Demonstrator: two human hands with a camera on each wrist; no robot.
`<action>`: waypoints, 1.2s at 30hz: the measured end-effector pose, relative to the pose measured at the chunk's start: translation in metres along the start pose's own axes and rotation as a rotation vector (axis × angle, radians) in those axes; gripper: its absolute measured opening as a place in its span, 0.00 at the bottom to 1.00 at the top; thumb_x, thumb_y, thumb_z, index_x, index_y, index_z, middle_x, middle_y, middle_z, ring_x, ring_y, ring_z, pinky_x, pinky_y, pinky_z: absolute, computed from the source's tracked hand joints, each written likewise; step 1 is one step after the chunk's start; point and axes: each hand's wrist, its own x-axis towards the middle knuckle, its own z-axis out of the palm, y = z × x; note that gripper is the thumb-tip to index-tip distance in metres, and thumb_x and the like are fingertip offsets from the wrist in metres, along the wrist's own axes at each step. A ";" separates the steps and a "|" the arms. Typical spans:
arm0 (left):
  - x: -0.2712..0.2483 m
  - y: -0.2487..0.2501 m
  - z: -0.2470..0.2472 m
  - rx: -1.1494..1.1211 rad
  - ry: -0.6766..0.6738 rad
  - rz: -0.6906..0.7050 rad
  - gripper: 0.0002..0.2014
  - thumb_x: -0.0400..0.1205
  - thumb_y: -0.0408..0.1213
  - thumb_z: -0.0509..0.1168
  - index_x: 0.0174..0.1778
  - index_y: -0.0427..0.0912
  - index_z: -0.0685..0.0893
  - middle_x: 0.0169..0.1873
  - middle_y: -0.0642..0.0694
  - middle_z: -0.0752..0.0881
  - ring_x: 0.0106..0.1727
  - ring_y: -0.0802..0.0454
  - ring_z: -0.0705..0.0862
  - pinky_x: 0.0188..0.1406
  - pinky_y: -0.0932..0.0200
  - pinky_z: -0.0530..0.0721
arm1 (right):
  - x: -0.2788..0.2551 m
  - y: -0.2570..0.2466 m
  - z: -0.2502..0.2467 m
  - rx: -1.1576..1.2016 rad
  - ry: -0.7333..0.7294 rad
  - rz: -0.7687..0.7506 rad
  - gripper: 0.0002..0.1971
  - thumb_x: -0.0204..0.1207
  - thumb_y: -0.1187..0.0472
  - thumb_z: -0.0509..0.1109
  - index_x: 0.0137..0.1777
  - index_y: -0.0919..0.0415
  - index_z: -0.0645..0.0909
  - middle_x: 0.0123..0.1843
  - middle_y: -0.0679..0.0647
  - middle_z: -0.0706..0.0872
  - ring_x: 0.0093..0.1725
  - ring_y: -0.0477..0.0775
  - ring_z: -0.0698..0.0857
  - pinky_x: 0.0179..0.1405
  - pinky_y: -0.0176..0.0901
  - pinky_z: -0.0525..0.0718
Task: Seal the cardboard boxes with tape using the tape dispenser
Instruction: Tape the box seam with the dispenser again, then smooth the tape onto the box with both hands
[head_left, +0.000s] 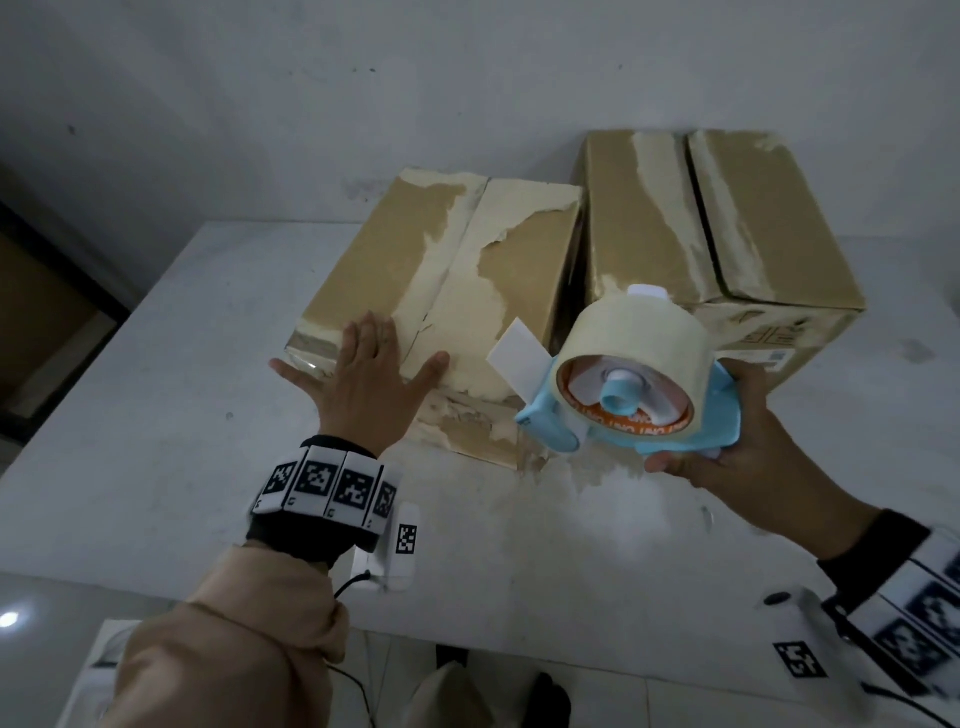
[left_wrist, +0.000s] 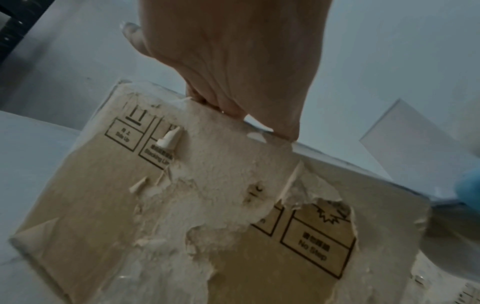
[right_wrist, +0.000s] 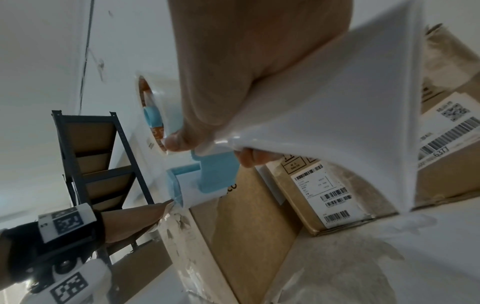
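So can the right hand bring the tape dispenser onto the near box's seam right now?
Probably yes: the right hand holds the tape dispenser beside the near box; the left hand presses left of the seam.

The left hand (head_left: 370, 374) is lying flat, palm down, fingers straight and spread, its forearm reaching forward in a tan sleeve (head_left: 234, 639). The right hand (head_left: 727, 441) is curling around something, thumb (right_wrist: 179, 142) and fingers clamping it, wrist raised.

We are seeing bare worktop (head_left: 156, 364) lying open left of the near box (head_left: 441, 270); the far box (head_left: 727, 223) is standing just beside it, leaving only a narrow gap, with the wall (head_left: 311, 104) closing the rear.
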 end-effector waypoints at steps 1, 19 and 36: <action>0.001 0.000 0.000 -0.001 -0.002 -0.006 0.43 0.76 0.70 0.38 0.82 0.45 0.48 0.83 0.49 0.47 0.83 0.52 0.45 0.62 0.17 0.30 | -0.003 0.006 -0.003 -0.032 -0.023 0.015 0.36 0.47 0.28 0.76 0.53 0.23 0.60 0.49 0.24 0.80 0.49 0.35 0.83 0.43 0.37 0.86; -0.023 0.058 0.009 -0.052 -0.023 0.151 0.44 0.74 0.73 0.38 0.82 0.50 0.43 0.83 0.48 0.41 0.82 0.50 0.36 0.68 0.23 0.30 | -0.031 0.078 0.014 -0.642 0.111 0.107 0.40 0.60 0.61 0.83 0.71 0.65 0.69 0.54 0.64 0.84 0.49 0.68 0.85 0.43 0.50 0.81; -0.018 0.046 0.003 0.031 -0.158 0.212 0.59 0.64 0.76 0.58 0.80 0.47 0.36 0.82 0.45 0.35 0.82 0.45 0.34 0.67 0.20 0.34 | -0.011 0.057 0.009 -0.929 -0.226 0.238 0.31 0.69 0.65 0.68 0.73 0.48 0.71 0.77 0.56 0.67 0.75 0.62 0.65 0.70 0.56 0.62</action>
